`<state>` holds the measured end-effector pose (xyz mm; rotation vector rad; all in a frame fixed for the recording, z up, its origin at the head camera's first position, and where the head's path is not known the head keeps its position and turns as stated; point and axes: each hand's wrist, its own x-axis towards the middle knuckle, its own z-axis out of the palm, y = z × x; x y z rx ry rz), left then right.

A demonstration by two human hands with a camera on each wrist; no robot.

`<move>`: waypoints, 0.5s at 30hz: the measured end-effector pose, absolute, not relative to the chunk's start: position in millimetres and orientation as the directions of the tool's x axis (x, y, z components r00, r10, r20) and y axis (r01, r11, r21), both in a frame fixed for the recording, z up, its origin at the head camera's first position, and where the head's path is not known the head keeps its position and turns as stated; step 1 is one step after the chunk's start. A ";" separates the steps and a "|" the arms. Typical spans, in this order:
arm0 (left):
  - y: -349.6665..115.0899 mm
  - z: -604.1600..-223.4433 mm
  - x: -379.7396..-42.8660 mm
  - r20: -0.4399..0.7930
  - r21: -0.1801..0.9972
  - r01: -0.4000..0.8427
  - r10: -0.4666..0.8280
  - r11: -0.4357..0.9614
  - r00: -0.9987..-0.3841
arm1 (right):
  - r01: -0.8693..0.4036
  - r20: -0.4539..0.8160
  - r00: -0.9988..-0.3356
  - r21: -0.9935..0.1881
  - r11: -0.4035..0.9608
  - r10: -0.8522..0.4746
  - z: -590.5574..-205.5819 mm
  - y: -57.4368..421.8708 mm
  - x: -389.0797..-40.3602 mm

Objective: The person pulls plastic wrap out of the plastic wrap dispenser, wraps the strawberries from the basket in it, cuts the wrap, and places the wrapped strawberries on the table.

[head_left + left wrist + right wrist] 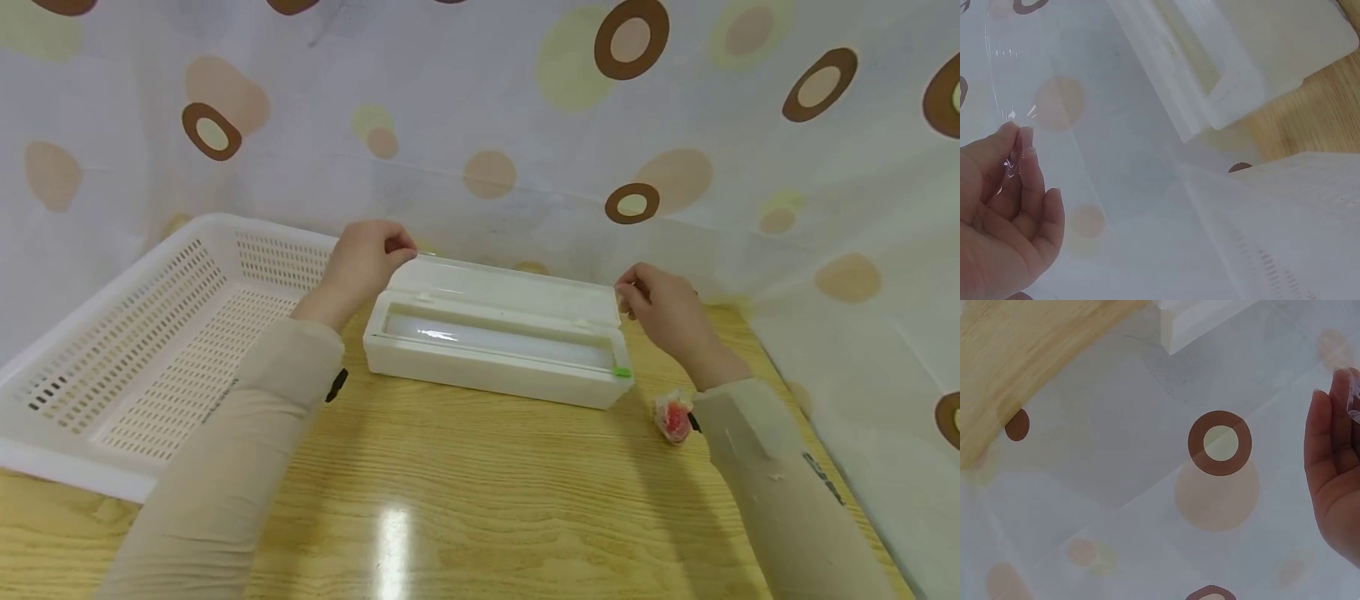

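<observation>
A long white cling film dispenser (487, 379) stands on the table with its lid (510, 287) raised at the back. The roll of cling film (502, 335) lies inside, and a green slide cutter (622, 372) sits at its front right corner. My left hand (367, 258) is above the lid's left end. In the left wrist view it pinches the edge of a clear sheet of cling film (1009, 115) between thumb and fingertips. Beyond the lid's right end, my right hand (663, 312) has curled fingers; clear film (1354, 409) shows at them in the right wrist view.
To the left stands a large white perforated plastic basket (112, 483). A small pink-and-white object (673, 418), seemingly in clear wrap, lies beside my right forearm. Behind the wooden table (465, 492) hangs a white sheet (450, 92) with brown and peach spots.
</observation>
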<state>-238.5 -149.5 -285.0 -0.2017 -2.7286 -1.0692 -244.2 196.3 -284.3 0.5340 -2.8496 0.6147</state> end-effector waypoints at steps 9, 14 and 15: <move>-148.4 -281.0 -235.8 0.319 0.691 0.243 0.013 0.680 -0.948 | -0.337 0.326 -0.921 -0.385 0.859 -0.215 -278.8 188.5 -235.8; -147.4 -276.7 -233.0 0.336 0.715 0.230 -0.035 0.661 -0.941 | -0.322 0.357 -0.919 -0.442 0.837 -0.166 -274.5 183.0 -230.6; -147.2 -275.5 -231.7 0.337 0.718 0.228 -0.041 0.658 -0.941 | -0.323 0.361 -0.919 -0.454 0.831 -0.160 -273.3 182.7 -229.5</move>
